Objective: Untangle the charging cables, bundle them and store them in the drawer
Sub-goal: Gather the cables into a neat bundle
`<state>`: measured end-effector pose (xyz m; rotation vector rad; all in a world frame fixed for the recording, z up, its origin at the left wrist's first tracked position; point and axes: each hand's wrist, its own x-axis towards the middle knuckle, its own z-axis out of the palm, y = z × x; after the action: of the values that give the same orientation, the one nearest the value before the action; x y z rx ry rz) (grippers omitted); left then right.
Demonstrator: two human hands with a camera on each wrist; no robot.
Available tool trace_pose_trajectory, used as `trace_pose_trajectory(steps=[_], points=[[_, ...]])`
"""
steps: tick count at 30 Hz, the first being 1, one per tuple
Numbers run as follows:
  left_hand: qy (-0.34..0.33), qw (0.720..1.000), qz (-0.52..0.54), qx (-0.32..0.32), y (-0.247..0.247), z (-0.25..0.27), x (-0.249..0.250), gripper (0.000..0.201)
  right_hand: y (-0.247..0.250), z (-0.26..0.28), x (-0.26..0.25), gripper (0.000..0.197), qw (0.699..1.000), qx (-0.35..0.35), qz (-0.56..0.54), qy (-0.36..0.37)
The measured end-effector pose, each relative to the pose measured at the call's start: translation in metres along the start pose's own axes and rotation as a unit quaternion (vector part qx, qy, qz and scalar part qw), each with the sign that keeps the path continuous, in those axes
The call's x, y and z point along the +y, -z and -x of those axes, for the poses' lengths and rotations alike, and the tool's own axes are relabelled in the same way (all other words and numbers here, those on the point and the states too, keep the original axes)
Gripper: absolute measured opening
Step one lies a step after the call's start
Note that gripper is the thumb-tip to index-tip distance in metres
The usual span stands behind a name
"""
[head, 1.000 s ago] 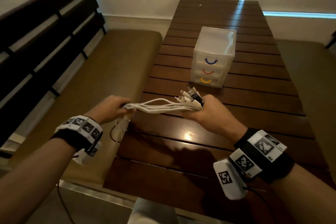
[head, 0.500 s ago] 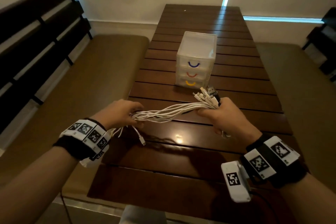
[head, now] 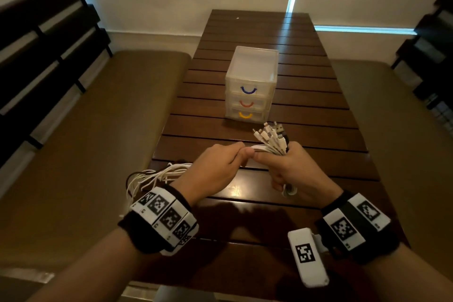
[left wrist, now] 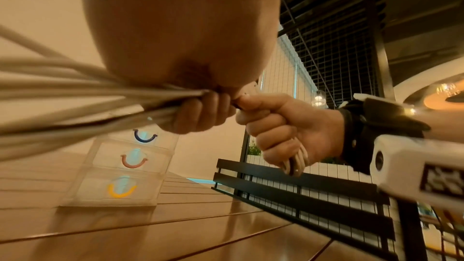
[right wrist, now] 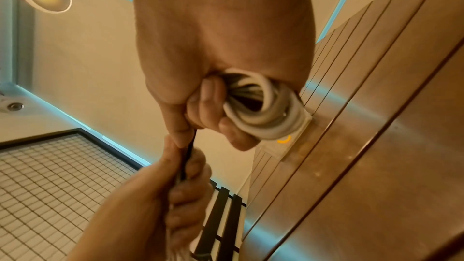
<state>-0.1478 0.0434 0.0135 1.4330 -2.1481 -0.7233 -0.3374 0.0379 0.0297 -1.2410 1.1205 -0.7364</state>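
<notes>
Bundling under way; charging cables (head: pixel 266 147) clenched in right hand (head: pixel 289 169) and left hand (head: pixel 215 167); next, wrapping loose tails (head: pixel 157 176), then drawer unit (head: pixel 251 86).

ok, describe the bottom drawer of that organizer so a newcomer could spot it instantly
On the slatted wooden table, just beyond both hands, stands a small translucent drawer unit with three stacked drawers, all closed. The bottom drawer sits directly on the tabletop; its curved handle is yellow, while the middle one's is red and the top one's blue.
</notes>
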Motion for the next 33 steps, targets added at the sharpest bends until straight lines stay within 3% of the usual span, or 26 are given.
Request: trace_pose_trajectory(steps=[3, 6, 10, 14, 22, 28, 33], points=[[0.007, 0.997, 0.070, 0.037, -0.001, -0.003, 0.004, 0.046, -0.005, -0.001, 0.005, 0.026, 0.999, 0.008, -0.012, 0.028], [0.013, 0.989, 0.132, 0.059, -0.001, -0.007, 0.008, 0.042, -0.005, 0.000, 0.003, 0.038, 0.999, -0.005, -0.013, 0.050], [0.009, 0.988, 0.129, 0.081, -0.001, -0.011, 0.015, 0.038, -0.004, 0.001, 0.004, 0.045, 0.997, -0.037, -0.043, 0.060], [0.009, 0.990, 0.108, 0.090, -0.004, -0.013, 0.022, 0.041, -0.010, 0.001, 0.008, 0.026, 0.996, -0.039, -0.058, 0.064], [0.024, 0.969, 0.227, 0.089, -0.009, -0.012, 0.028, 0.034, -0.022, 0.001, 0.008, 0.047, 0.993, -0.014, -0.066, 0.099], [0.032, 0.963, 0.266, 0.025, -0.007, -0.014, 0.033, 0.037, -0.030, 0.001, 0.012, 0.063, 0.989, -0.037, -0.128, 0.060], [0.071, 0.946, 0.314, -0.034, 0.008, -0.019, 0.030, 0.044, -0.040, -0.003, 0.003, 0.061, 0.980, -0.023, -0.181, 0.082]])
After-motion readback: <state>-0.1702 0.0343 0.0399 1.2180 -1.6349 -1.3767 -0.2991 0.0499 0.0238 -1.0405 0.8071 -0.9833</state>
